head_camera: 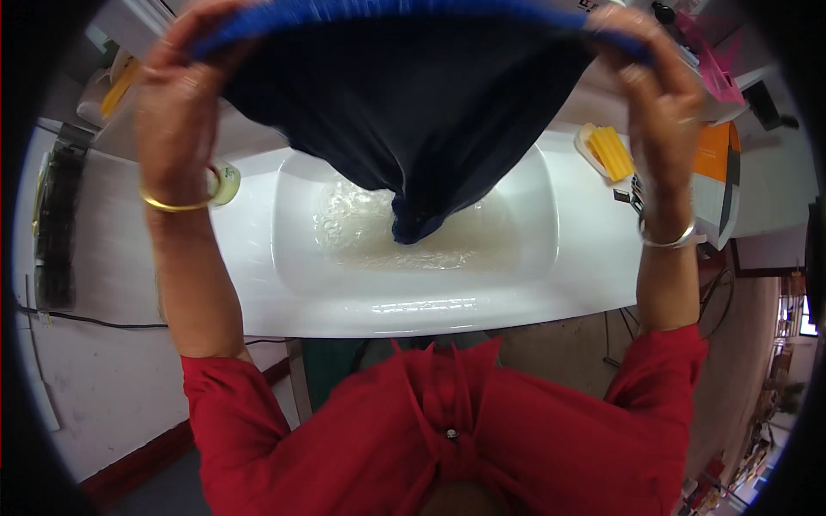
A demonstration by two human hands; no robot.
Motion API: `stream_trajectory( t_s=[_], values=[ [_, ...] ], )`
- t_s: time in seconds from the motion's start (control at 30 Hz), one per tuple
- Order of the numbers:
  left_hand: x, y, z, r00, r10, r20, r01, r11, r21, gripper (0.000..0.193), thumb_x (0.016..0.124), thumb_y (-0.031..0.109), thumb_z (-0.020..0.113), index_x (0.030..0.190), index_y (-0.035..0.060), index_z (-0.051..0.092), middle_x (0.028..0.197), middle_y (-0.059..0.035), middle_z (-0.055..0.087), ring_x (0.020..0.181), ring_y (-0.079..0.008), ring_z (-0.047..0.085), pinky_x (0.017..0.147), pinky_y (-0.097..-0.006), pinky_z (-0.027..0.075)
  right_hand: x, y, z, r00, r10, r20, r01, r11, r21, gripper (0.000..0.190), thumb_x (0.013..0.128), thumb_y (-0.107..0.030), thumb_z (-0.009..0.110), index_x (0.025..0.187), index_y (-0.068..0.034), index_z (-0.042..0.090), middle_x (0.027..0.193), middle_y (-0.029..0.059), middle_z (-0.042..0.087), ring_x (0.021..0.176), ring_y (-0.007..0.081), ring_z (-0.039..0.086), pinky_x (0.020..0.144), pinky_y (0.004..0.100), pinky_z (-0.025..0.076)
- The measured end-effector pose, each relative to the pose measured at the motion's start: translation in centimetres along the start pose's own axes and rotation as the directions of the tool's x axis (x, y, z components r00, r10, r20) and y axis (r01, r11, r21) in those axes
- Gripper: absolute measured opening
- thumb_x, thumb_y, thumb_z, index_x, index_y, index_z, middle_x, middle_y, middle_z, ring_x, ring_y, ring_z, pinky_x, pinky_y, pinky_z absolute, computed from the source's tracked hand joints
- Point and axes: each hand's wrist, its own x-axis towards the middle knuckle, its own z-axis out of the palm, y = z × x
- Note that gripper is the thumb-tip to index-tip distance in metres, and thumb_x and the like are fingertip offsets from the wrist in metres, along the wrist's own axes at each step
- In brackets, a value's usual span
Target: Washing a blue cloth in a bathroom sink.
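Observation:
My left hand (184, 109) and my right hand (655, 90) are raised and grip the two ends of a dark blue garment (387, 97) by its brighter blue edge. The cloth spreads between them and narrows downward to a bunched, wet-looking tip. Below hangs the white washbasin (413, 287), with cloudy, rippling water (361, 226) in its bowl. The tip of the cloth is in front of the water; whether it touches the surface I cannot tell. Parts of the fingers are blurred or hidden by the cloth.
Yellow bars (610, 153) lie in a white soap dish (590, 145) on the basin's right ledge. A small jar (227, 182) stands left, partly behind my wrist. An orange and white box (716, 174) is at the right. A black cable (97, 320) runs along the left wall.

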Motion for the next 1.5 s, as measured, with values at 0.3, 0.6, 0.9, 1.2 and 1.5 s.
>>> stream_trajectory(
  t_s=[0.3,0.6,0.9,1.2,1.5],
  values=[
    [-17.2,-16.6,4.7,0.702,-0.625,0.34,0.527,0.778,0.342,0.021,0.07,-0.007,0.063,0.088,0.0051,0.064,0.082,-0.0043,0.061,0.078,-0.0148,0.059,0.07,-0.0249,0.048,-17.3,10.2,9.5,0.842,0.338,0.421,-0.261,0.938,-0.229,0.015,0.074,-0.011,0.07,0.082,0.0,0.063,0.096,0.0107,0.056,0.092,0.0233,0.054,0.08,0.0309,0.045],
    [-25.8,-19.5,8.8,0.134,-0.831,0.541,0.041,0.55,0.834,0.034,0.079,0.022,0.06,0.11,0.0109,0.057,0.104,-0.0128,0.061,0.096,-0.0298,0.057,0.087,-0.0352,0.044,-23.9,11.8,13.9,0.411,0.443,0.797,-0.016,0.878,-0.479,0.033,0.076,-0.031,0.063,0.095,-0.004,0.065,0.091,0.0136,0.059,0.095,0.0279,0.053,0.086,0.0357,0.04],
    [-16.2,-12.4,8.0,0.496,-0.497,0.713,0.401,0.859,0.319,0.021,0.077,0.015,0.064,0.093,0.0014,0.061,0.077,-0.0122,0.062,0.066,-0.0208,0.056,0.065,-0.0304,0.045,-15.8,7.0,13.5,0.604,0.283,0.745,-0.418,0.908,-0.006,0.054,0.064,-0.031,0.08,0.102,-0.001,0.056,0.091,0.0083,0.056,0.086,0.0217,0.053,0.079,0.0305,0.044],
    [-10.6,-10.7,9.3,0.848,-0.486,0.212,0.512,0.854,-0.094,0.052,0.078,0.034,0.068,0.118,0.0076,0.048,0.109,-0.0019,0.051,0.092,-0.0135,0.052,0.083,-0.0273,0.046,-6.0,-0.4,12.8,0.655,0.534,0.534,-0.755,0.472,0.454,0.034,0.089,-0.029,0.057,0.107,0.0,0.056,0.09,0.0032,0.06,0.078,0.0078,0.057,0.07,0.022,0.048],
    [-22.5,-17.3,13.9,0.777,-0.622,0.096,0.623,0.782,0.024,0.064,0.082,0.046,0.061,0.127,0.006,0.04,0.115,-0.0069,0.051,0.1,-0.0188,0.053,0.083,-0.0334,0.044,3.7,-6.4,7.0,0.943,0.213,0.256,-0.3,0.21,0.931,0.033,0.094,-0.017,0.045,0.119,0.005,0.046,0.099,0.0175,0.062,0.083,0.0199,0.066,0.071,0.0296,0.057]
  ],
)
